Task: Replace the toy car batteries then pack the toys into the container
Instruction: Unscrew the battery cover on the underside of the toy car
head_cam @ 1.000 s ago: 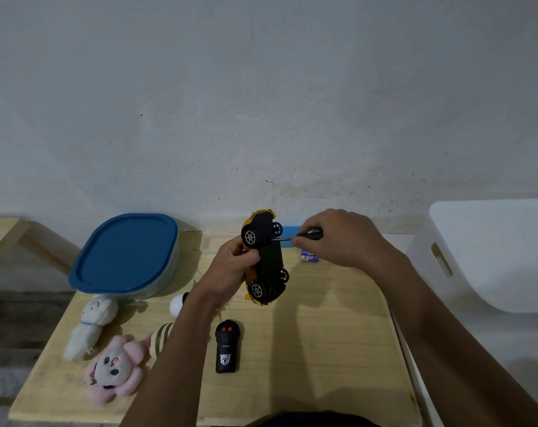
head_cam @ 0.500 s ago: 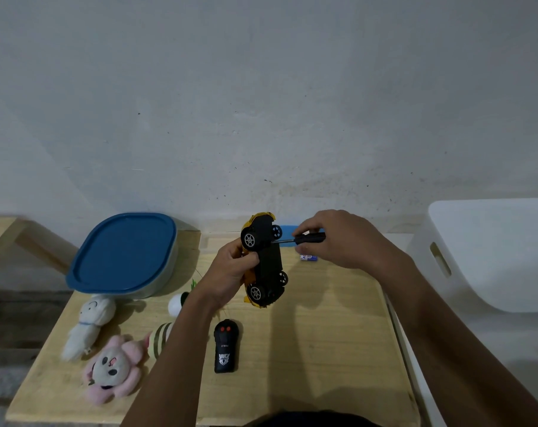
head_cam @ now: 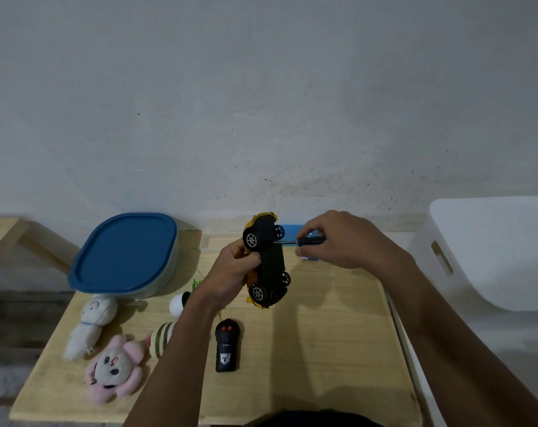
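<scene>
Above the wooden surface, my left grip clasps the toy car on end, underside facing right. My right grip pinches the screwdriver, shaft level, tip apparently touching that underside.

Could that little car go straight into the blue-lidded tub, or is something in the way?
The blue plastic lid sits on the pale tub, covering its opening. Otherwise nothing visible lies between the tub and the yellow-and-black toy car, held above the wooden table in the left hand.
</scene>
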`<state>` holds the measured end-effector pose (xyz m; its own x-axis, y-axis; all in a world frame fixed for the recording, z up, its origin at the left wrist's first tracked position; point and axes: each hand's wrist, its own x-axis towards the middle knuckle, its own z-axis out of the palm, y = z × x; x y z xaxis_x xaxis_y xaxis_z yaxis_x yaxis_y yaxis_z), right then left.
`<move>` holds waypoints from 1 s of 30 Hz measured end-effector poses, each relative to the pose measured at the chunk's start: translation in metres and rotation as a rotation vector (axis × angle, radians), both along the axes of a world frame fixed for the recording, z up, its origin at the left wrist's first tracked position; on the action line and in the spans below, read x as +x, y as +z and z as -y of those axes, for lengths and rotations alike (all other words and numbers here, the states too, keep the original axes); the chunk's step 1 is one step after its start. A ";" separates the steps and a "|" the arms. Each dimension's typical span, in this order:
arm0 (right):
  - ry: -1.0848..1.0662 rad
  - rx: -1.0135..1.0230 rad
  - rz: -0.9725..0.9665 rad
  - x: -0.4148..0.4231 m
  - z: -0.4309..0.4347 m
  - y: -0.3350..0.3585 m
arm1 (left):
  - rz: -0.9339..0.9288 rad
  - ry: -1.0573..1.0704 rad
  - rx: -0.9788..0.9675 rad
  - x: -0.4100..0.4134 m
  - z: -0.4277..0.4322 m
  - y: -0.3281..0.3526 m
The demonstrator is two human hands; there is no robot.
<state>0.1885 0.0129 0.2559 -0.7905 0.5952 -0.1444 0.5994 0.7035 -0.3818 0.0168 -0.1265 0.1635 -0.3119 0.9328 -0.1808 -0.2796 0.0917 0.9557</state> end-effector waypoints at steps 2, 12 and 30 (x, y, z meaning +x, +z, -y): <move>-0.021 0.013 0.009 -0.002 0.001 -0.003 | 0.011 0.003 0.002 0.001 0.000 0.002; -0.009 0.056 -0.022 0.000 0.001 0.000 | 0.029 0.024 0.015 0.002 0.000 0.004; 0.013 0.044 -0.025 -0.001 0.002 0.002 | 0.016 0.004 0.017 0.004 0.001 0.004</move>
